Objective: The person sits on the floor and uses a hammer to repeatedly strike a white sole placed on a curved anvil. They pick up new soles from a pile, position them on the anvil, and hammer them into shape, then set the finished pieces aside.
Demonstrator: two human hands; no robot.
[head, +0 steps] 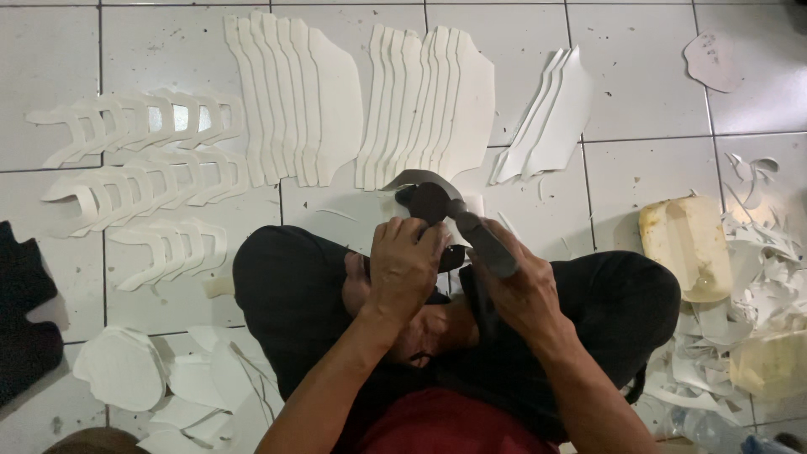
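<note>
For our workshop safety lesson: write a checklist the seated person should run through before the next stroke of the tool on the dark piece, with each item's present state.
1. Left hand grips the dark piece: ok.
2. Right hand holds the tool handle: ok.
3. Left fingers out of the tool's path: cannot tell, the contact point is hidden.
4. Fanned white cut pieces apart from the hands: ok.
5. White scraps piled by the right knee: not ok, cluttered.

Fanned cut pieces lie ahead; scraps apparently heaped right.
</note>
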